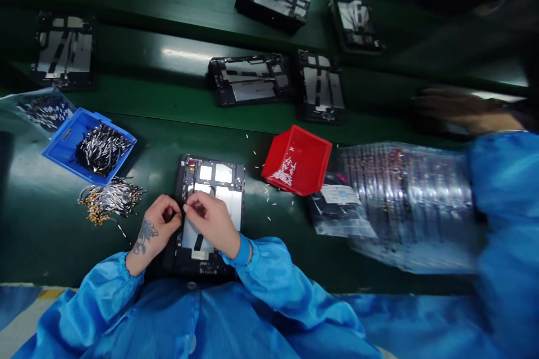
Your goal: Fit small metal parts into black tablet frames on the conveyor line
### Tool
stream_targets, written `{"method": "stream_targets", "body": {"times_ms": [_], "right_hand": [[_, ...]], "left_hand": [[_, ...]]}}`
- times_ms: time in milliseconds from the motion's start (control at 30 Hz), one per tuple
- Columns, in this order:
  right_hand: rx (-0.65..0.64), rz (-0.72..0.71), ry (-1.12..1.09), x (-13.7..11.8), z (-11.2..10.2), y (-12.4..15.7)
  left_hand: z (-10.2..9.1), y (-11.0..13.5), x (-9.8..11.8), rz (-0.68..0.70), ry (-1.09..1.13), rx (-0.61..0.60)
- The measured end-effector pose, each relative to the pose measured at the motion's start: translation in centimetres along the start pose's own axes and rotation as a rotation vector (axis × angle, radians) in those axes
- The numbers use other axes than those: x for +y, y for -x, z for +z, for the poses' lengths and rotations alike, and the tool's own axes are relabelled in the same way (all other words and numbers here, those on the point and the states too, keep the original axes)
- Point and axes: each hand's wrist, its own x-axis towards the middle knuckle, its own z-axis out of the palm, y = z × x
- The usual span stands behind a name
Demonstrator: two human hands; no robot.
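Note:
An opened tablet (233,200) with a black frame and silvery inner parts lies in front of me on the green bench. At its left edge my left hand (158,224) is closed in a pinch. My right hand (211,220) reaches over the tablet, its thumb and forefinger pinched close beside the left fingertips. Whatever sits between either hand's fingers is too small or hidden to make out. Left of my hands lies a loose pile of short cables (113,200) with gold-coloured ends, and one single cable (122,231) lies near my left wrist.
A blue bin (59,148) of black cables and a cable bag (44,109) are at left. Right of the tablet stands a red bin (309,162) with small white pieces, others scattered nearby. Stacked clear trays (412,207) lie farther right, near a co-worker's blurred hand (467,111). Several tablets (252,78) sit behind.

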Motion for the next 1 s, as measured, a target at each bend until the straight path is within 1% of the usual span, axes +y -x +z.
{"method": "stream_targets", "body": {"times_ms": [100,233,333,467,633,867,1000], "right_hand": [[-0.017,0.055,-0.03,0.6,-0.7,-0.2],[-0.007,0.007,0.085,0.9,-1.7,-0.3],[0.047,-0.037,0.125,0.9,-2.0,-0.5],[0.093,-0.038,0.112,1.0,-1.7,-0.7],[0.11,-0.04,0.149,1.1,-1.4,-0.7],[0.131,-0.051,0.18,0.9,-1.2,-0.7],[0.148,-0.084,0.198,0.9,-1.3,-0.8]], "left_hand": [[0.1,0.2,-0.4,0.082,0.027,-0.043],[-0.3,0.4,-1.1,0.164,0.011,-0.102],[-0.8,0.4,-1.4,0.223,-0.052,-0.166],[-1.3,0.4,-1.5,0.284,-0.201,-0.221],[-1.3,0.4,-1.1,0.351,-0.314,-0.221],[-1.3,0.4,-0.8,0.363,-0.366,-0.212],[-1.3,0.4,-0.8,0.384,-0.383,-0.21]]}}
